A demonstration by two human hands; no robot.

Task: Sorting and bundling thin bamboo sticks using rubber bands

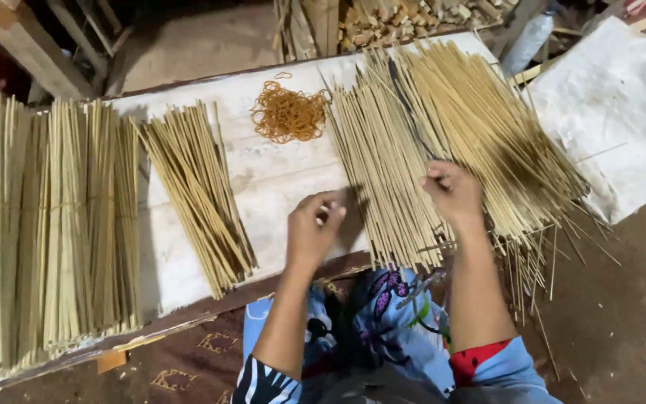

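Observation:
My left hand [313,228] rests on the white board [278,176], fingers curled, beside the left edge of a big fanned pile of thin bamboo sticks [443,135]; whether it pinches a stick I cannot tell. My right hand [454,193] lies on top of that pile, fingers bent down onto the sticks. A smaller loose heap of sticks [197,191] lies to the left of my left hand. A heap of orange rubber bands [289,112] sits at the far side of the board.
Several tied bundles of sticks [54,224] lie side by side at the far left. A crumpled white sheet [614,105] is at the right, wood scraps [398,19] behind the board, and a patterned cloth [383,314] over my lap.

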